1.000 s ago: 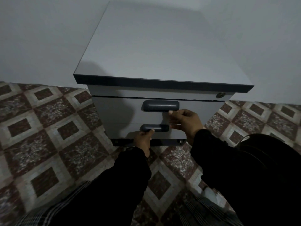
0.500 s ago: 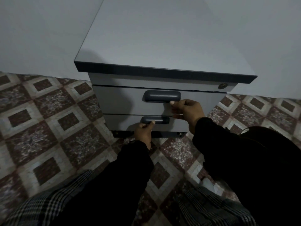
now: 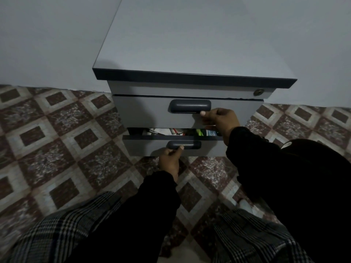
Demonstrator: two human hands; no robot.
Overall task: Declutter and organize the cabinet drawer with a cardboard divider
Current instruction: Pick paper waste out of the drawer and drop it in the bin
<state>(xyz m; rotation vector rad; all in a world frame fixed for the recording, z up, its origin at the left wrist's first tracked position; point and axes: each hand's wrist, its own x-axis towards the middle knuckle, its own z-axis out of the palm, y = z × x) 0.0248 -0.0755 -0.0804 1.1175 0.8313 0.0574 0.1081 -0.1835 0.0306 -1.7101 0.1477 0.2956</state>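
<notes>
Below, left hand [image 3: 169, 161] grips lower drawer handle [image 3: 183, 145]; right hand [image 3: 221, 121] braces upper drawer [image 3: 144, 111].

No legible text on anything

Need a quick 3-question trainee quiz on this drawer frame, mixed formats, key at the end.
1. True or false: the lower drawer is fully shut.
2. Which hand grips the lower handle? A) left hand B) right hand
3. Fill in: the right hand's fingers touch the ___ drawer beside its handle.

Key: 1 false, it is slightly open with clutter showing; 2 A; 3 upper.
</notes>
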